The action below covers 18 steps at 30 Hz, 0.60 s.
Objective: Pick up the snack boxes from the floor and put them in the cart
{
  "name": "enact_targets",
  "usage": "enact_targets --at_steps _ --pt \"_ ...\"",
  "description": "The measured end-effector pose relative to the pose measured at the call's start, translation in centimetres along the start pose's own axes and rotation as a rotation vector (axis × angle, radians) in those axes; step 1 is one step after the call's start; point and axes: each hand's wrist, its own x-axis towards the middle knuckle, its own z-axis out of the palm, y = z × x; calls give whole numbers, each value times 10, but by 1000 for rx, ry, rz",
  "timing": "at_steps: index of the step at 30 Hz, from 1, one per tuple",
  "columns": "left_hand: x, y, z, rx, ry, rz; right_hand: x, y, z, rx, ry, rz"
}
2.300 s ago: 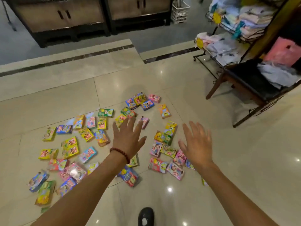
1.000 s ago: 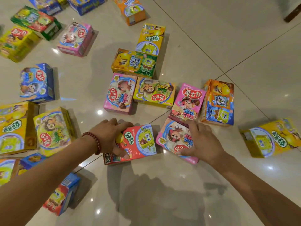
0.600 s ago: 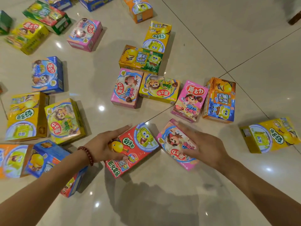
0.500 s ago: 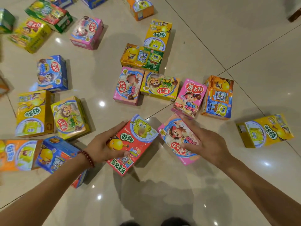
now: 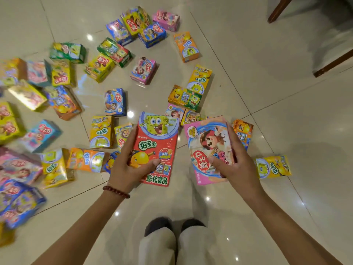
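Red snack box [image 5: 157, 148] was gripped in the left hand [image 5: 131, 165] and pink snack box [image 5: 209, 150] in the right hand [image 5: 236, 161], both lifted clear of the floor [image 5: 286, 121], long axes pointing away from the person, cart not visible.

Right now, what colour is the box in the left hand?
Red box, cartoon sponge character on top; head view shows it.
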Motion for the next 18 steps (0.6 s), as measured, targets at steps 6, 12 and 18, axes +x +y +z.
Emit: enact_targets --at_steps 6,12,18 --pt "-45 138 -32 -80 196 49 -28 -142 -8 171 37 -33" --pt "-95 266 -91 -103 411 129 -56 -281 -24 249 0 -147" --pt "-168 364 -130 -133 688 200 -96 -386 -45 321 -131 -294"
